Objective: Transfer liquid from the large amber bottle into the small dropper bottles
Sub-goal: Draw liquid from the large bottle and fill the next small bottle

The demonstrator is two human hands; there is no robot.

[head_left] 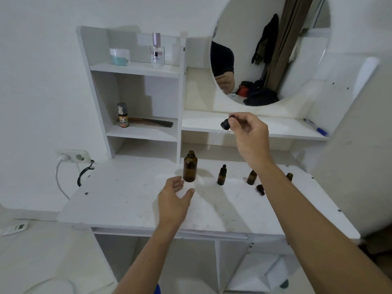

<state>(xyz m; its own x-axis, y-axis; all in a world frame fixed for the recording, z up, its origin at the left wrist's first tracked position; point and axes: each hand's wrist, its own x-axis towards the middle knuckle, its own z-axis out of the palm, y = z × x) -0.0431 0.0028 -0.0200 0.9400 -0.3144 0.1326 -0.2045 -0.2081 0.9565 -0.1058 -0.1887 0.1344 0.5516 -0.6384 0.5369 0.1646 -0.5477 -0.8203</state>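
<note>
The large amber bottle (pixel 190 167) stands uncapped on the white vanity top (pixel 127 200). My right hand (pixel 247 132) is raised above and right of it, pinching a black dropper cap (pixel 226 123) whose thin glass pipette points down and left. My left hand (pixel 175 197) hovers just in front of the large bottle with relaxed fingers, holding nothing. To the right stand small dropper bottles: one capped (pixel 222 175), one uncapped (pixel 252 177), and a third (pixel 289 177) partly hidden behind my right forearm. A loose black dropper cap (pixel 260 189) lies near them.
A shelf unit at the back left holds a cream jar (pixel 119 56), a perfume bottle (pixel 157 52), a small orange bottle (pixel 122 115) and a comb (pixel 152 122). A round mirror (pixel 269 49) hangs behind. A blue pen (pixel 316 127) lies on the ledge. A wall socket (pixel 73 156) sits left.
</note>
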